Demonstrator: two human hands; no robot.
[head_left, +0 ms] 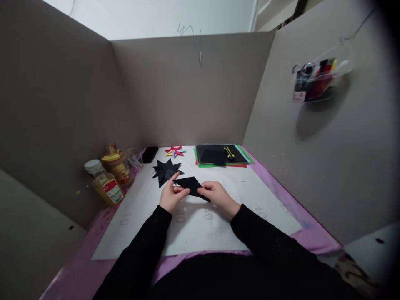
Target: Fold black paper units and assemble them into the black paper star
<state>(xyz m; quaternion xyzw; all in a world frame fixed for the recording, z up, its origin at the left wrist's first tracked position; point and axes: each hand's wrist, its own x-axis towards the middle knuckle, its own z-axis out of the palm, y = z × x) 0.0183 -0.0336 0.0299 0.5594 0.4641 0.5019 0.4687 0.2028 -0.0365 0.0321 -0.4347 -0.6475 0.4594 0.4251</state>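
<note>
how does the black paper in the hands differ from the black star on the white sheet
The black paper is held up by the left hand and right hand, while the black star lies on the white sheet.
The black paper is a slim shape with few corners; the black star has many points spreading outward.
Both are black with pointed corners.

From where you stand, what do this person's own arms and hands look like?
Both arms are covered by long black sleeves, left sleeve and right sleeve, reaching about to the wrists, with no clear print or marking. The left hand and right hand are bare, ordinary human hands: no gloves, and no rings, watch or cables that I can see.
</note>
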